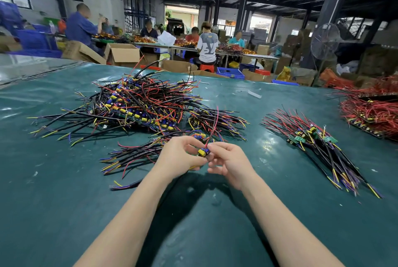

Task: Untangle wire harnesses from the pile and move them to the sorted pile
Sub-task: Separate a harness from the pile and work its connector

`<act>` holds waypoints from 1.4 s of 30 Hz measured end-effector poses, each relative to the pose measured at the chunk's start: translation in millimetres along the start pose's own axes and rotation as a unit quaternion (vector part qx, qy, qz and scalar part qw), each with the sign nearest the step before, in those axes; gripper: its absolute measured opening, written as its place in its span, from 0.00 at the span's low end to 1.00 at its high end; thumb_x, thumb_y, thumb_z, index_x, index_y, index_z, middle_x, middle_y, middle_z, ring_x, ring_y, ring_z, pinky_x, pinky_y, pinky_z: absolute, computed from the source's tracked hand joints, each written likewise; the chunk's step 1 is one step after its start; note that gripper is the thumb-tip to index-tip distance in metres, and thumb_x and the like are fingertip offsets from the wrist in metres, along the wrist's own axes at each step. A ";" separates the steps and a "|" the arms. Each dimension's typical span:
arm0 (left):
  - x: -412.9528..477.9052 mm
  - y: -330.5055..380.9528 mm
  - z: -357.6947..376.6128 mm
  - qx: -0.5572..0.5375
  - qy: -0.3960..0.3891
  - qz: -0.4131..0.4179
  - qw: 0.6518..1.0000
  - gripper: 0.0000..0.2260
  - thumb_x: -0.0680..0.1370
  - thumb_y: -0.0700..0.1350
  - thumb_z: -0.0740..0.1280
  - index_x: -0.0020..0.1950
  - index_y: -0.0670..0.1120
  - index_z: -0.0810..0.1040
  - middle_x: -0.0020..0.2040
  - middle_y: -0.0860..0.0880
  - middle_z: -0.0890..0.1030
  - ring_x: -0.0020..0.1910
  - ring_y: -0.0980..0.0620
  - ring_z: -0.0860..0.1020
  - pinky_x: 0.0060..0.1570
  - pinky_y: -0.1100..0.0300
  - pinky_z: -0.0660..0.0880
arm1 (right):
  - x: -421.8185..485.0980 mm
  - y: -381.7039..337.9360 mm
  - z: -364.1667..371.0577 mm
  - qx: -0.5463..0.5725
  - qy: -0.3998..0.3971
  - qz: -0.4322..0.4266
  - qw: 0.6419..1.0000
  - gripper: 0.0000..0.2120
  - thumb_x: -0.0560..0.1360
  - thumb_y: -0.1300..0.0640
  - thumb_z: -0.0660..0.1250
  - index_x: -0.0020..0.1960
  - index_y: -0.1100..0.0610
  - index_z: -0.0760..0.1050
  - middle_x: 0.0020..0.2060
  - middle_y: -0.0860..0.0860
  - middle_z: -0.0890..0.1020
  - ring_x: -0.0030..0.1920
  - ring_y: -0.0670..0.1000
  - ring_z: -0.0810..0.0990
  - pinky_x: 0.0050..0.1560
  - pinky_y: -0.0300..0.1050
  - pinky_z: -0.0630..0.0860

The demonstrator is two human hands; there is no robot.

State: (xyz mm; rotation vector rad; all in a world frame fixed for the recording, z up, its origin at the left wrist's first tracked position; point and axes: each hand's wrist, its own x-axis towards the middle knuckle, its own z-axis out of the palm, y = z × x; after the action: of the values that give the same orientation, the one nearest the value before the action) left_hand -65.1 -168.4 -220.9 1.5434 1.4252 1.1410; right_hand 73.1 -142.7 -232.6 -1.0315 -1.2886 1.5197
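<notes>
Both hands meet mid-table: left hand and right hand pinch one harness, its red wire sticking up, just near of the tangled pile. Step: freeing it. Next, probably, carry it right to the sorted pile.

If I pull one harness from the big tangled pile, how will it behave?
Probably floppy: wires in the tangled pile curve and splay every way. Likely to snag and drag neighbours, since strands interlace. Its component end probably hangs heaviest.
</notes>
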 end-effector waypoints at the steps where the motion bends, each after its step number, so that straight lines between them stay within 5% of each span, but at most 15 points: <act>1: 0.5 -2.0 -0.6 0.043 0.005 0.015 0.999 0.11 0.67 0.35 0.74 0.41 0.50 0.78 0.36 0.51 0.80 0.25 0.59 0.75 0.31 0.67 0.72 | -0.7 -0.1 1.2 0.002 0.004 -0.001 1.000 0.09 0.75 0.61 0.64 0.37 0.56 0.75 0.26 0.50 0.76 0.24 0.46 0.75 0.25 0.38 0.75; 5: 0.4 -6.8 3.9 0.166 0.035 0.067 0.983 0.11 0.66 0.41 0.75 0.39 0.51 0.75 0.37 0.57 0.78 0.30 0.61 0.75 0.37 0.64 0.72 | -2.0 1.3 4.3 0.010 -0.003 -0.002 1.000 0.09 0.76 0.62 0.63 0.37 0.57 0.74 0.27 0.49 0.80 0.26 0.49 0.80 0.27 0.38 0.77; 12: -1.2 -8.5 2.1 -0.032 -0.050 -0.060 0.996 0.12 0.75 0.45 0.69 0.32 0.44 0.78 0.25 0.51 0.76 0.21 0.61 0.72 0.21 0.69 0.69 | -2.7 -5.2 3.1 0.147 0.034 0.033 0.988 0.09 0.76 0.66 0.61 0.38 0.62 0.75 0.23 0.51 0.79 0.24 0.48 0.79 0.29 0.38 0.79; 17: 0.9 -3.8 -0.2 -0.218 -0.093 -0.164 0.958 0.12 0.78 0.42 0.65 0.34 0.44 0.79 0.24 0.54 0.74 0.19 0.62 0.68 0.17 0.73 0.62 | -2.9 -8.9 1.0 0.196 0.044 0.038 0.979 0.08 0.77 0.65 0.60 0.40 0.61 0.74 0.24 0.51 0.80 0.23 0.49 0.80 0.25 0.35 0.76; 33: 0.7 -3.4 8.7 -0.364 -0.126 -0.254 0.887 0.09 0.77 0.43 0.65 0.38 0.42 0.76 0.24 0.54 0.73 0.18 0.63 0.68 0.14 0.73 0.60 | -0.9 -6.7 -3.0 0.179 0.051 0.040 0.982 0.09 0.77 0.63 0.61 0.39 0.58 0.73 0.22 0.50 0.78 0.22 0.46 0.78 0.23 0.34 0.74; 42: 0.4 -3.8 14.9 -0.172 -0.029 -0.065 0.983 0.13 0.78 0.42 0.64 0.33 0.44 0.77 0.23 0.55 0.76 0.21 0.63 0.69 0.18 0.72 0.61 | 0.6 -2.4 -1.6 0.085 0.021 -0.099 0.991 0.05 0.75 0.68 0.62 0.42 0.61 0.73 0.24 0.49 0.77 0.24 0.45 0.78 0.28 0.35 0.75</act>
State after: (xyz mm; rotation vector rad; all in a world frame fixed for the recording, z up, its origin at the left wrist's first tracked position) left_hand -52.3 -166.8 -229.4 1.2149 1.1979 1.1823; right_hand 74.8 -141.5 -230.5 -0.7977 -1.1726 1.4205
